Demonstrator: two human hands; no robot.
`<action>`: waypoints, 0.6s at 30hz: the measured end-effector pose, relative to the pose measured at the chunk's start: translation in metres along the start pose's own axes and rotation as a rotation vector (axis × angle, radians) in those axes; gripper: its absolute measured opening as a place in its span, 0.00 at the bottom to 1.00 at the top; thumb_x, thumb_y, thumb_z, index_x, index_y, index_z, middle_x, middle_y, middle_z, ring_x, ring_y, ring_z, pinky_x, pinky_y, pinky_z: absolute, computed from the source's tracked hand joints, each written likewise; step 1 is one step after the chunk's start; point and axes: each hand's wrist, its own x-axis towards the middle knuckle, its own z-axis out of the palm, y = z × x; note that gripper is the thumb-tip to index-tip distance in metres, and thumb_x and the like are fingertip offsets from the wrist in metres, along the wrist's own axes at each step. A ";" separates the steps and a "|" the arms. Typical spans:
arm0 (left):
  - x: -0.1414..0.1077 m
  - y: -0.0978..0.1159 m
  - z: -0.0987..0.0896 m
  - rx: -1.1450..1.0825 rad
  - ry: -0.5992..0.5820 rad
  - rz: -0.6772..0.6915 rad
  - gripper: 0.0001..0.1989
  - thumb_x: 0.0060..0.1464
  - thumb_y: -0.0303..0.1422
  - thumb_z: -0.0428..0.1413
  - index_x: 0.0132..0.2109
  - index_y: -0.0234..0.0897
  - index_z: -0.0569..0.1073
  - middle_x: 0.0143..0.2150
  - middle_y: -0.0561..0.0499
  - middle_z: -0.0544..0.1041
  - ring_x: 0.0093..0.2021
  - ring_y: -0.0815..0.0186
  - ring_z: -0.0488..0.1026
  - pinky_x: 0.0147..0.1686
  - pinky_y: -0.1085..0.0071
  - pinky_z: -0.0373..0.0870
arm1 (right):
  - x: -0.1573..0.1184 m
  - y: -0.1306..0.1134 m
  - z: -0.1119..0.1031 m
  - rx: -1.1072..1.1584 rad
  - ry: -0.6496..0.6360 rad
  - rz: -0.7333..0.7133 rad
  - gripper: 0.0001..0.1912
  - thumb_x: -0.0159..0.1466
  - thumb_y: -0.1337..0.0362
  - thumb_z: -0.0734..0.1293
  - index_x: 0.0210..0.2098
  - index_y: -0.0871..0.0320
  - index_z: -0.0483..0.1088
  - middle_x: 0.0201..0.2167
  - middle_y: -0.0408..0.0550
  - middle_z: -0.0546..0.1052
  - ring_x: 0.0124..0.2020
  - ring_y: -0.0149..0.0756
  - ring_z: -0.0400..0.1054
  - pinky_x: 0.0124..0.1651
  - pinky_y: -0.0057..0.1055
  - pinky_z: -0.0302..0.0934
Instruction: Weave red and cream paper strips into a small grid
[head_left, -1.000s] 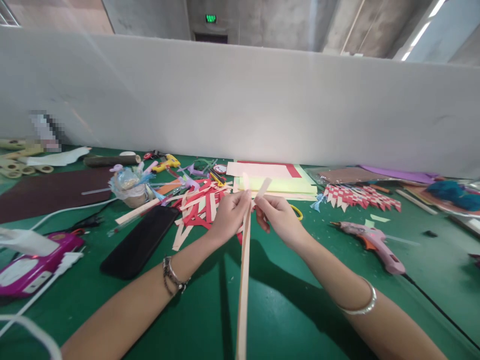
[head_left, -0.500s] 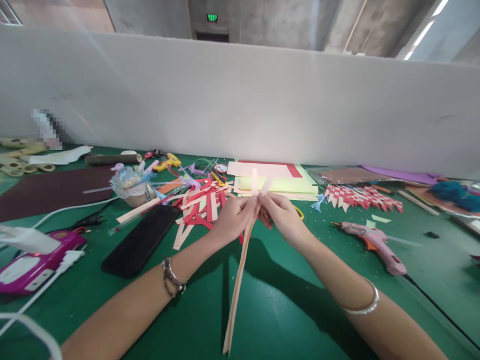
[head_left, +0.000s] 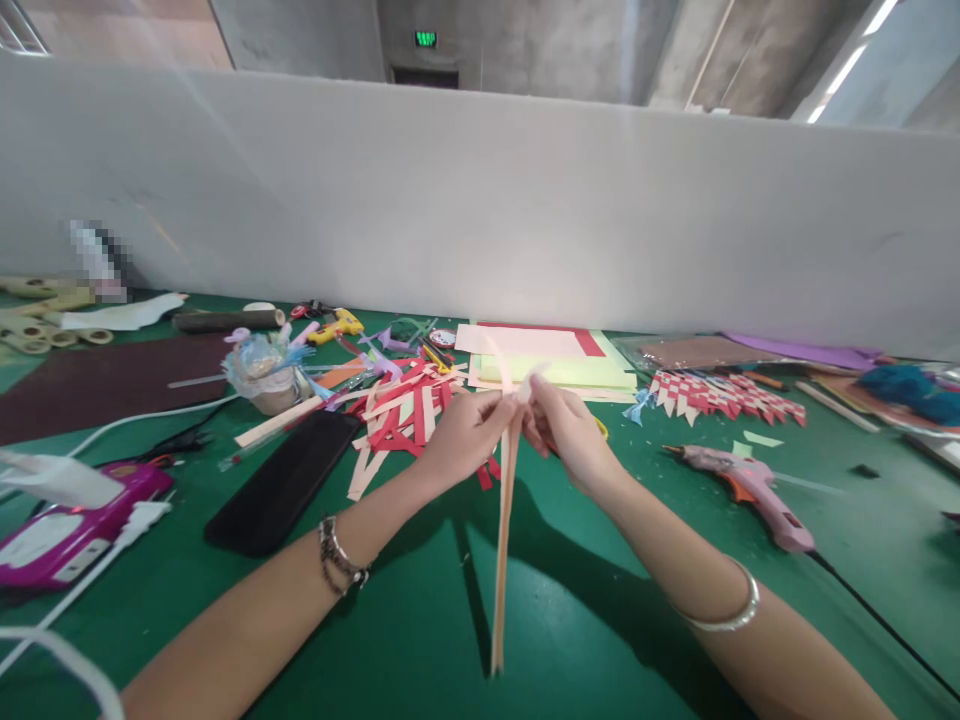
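Your left hand [head_left: 466, 432] and right hand [head_left: 568, 430] meet above the green cutting-mat table [head_left: 570, 620], fingertips close together, both pinching the top ends of the long cream paper strips [head_left: 504, 540]. The strips hang down from the pinch toward you, nearly upright, lower ends just above the mat or touching it, can't tell which. Short tips of the strips poke up past your fingers and splay a little. Left wrist has a beaded dark bracelet [head_left: 337, 560]; right wrist has a plain silver bangle [head_left: 724, 612].

Just behind your left hand: a loose pile of red and cream cut paper strips [head_left: 397, 410] lying flat on the mat. Left of that pile, a black flat phone-like slab [head_left: 281, 485], angled, touching a long cream strip at its far end. Further left, a clear plastic-wrapped brown cup with bits sticking out [head_left: 259, 375]. Behind your hands, a stack of pale yellow, green and red card sheets [head_left: 547, 358]. A yellow glue gun [head_left: 337, 325] lies near the white partition wall [head_left: 480, 200].

To the right of your right hand, well apart, a pink hot-glue gun with orange trigger [head_left: 750, 482] lies on its side, nozzle pointing left, black cord trailing right. Beyond it, a woven red-and-white checker paper piece [head_left: 724, 395]. Far left edge: a magenta and white device [head_left: 67, 525] with white cable, and a dark maroon sheet [head_left: 105, 375].
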 end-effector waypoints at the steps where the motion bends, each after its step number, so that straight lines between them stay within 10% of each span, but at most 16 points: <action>1: 0.000 0.000 0.001 0.025 0.014 0.024 0.20 0.58 0.41 0.42 0.22 0.35 0.61 0.16 0.56 0.62 0.18 0.72 0.59 0.19 0.75 0.54 | 0.000 -0.001 0.000 -0.029 -0.029 -0.009 0.22 0.59 0.50 0.59 0.16 0.58 0.57 0.09 0.36 0.58 0.11 0.22 0.49 0.15 0.23 0.43; 11: 0.003 0.000 -0.005 -0.003 0.216 0.016 0.21 0.59 0.40 0.41 0.21 0.36 0.60 0.15 0.57 0.60 0.18 0.72 0.61 0.21 0.76 0.58 | -0.001 0.001 -0.001 -0.100 -0.043 -0.057 0.21 0.62 0.56 0.58 0.15 0.57 0.55 0.07 0.35 0.57 0.10 0.22 0.48 0.16 0.23 0.43; 18: 0.002 0.004 -0.007 -0.087 -0.061 -0.091 0.20 0.57 0.43 0.44 0.26 0.34 0.67 0.21 0.54 0.69 0.20 0.70 0.66 0.21 0.75 0.61 | 0.002 0.002 -0.003 0.001 0.045 -0.045 0.21 0.61 0.52 0.58 0.16 0.58 0.56 0.10 0.37 0.60 0.11 0.21 0.49 0.15 0.23 0.43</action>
